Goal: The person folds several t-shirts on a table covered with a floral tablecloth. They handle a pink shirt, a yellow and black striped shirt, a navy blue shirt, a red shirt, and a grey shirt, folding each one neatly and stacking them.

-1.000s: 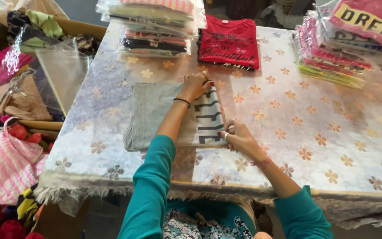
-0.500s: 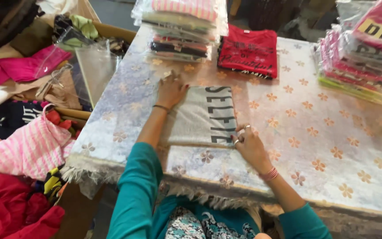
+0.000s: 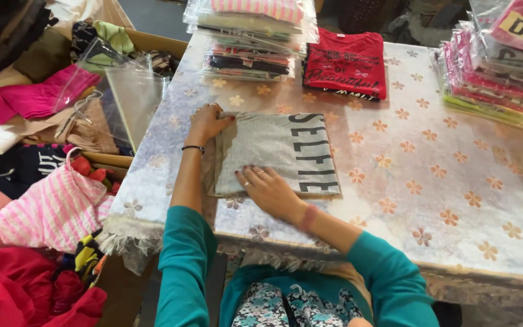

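Note:
A folded grey t-shirt (image 3: 279, 148) with dark lettering lies on the flower-patterned table cover (image 3: 431, 181). My left hand (image 3: 206, 123) pinches its far left corner, fingers curled on the cloth. Flat on the shirt's near left edge rests my right hand (image 3: 266, 186), pressing it down. Both arms wear teal sleeves.
A folded red t-shirt (image 3: 347, 63) lies behind the grey one. A stack of bagged garments (image 3: 250, 36) stands at the back, another bagged stack (image 3: 497, 66) at the right. Left of the table a cardboard box (image 3: 152, 42) holds clear plastic bags (image 3: 129, 100) and loose clothes (image 3: 37, 200).
The shirt has been folded narrower. My right hand moved left from the lettering side to the near left edge. My left hand stayed at the far corner; the camera swung left.

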